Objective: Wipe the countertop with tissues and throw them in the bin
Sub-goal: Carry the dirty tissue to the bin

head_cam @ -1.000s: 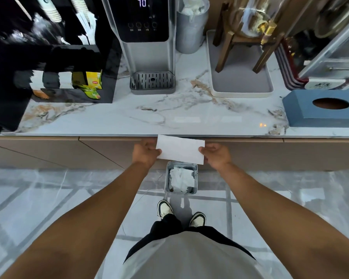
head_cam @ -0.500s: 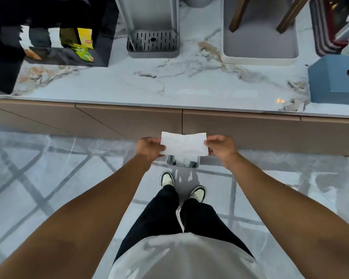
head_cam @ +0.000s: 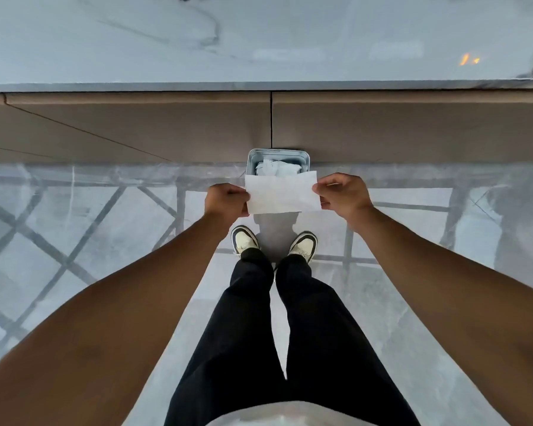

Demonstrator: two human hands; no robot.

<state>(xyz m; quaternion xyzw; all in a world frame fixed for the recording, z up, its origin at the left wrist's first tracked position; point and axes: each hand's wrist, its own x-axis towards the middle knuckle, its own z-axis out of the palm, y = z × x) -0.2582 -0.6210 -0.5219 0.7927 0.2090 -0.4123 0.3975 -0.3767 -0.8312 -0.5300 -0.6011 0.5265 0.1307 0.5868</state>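
A flat white tissue [head_cam: 281,193] is stretched between both hands. My left hand [head_cam: 226,199] pinches its left edge and my right hand [head_cam: 342,193] pinches its right edge. The tissue hangs over the near part of a small grey metal bin [head_cam: 278,154] on the floor against the cabinet. Crumpled white tissues [head_cam: 277,169] lie inside the bin, partly hidden by the held sheet. The marble countertop [head_cam: 259,41] fills the top of the view.
Brown cabinet fronts [head_cam: 136,124] run below the countertop edge. My shoes [head_cam: 245,239] stand on the grey tiled floor [head_cam: 74,226] just short of the bin, with my dark trouser legs below.
The view has tipped down and the countertop items have left the frame. Both hands have lowered the tissue from countertop-edge height to just over the bin.
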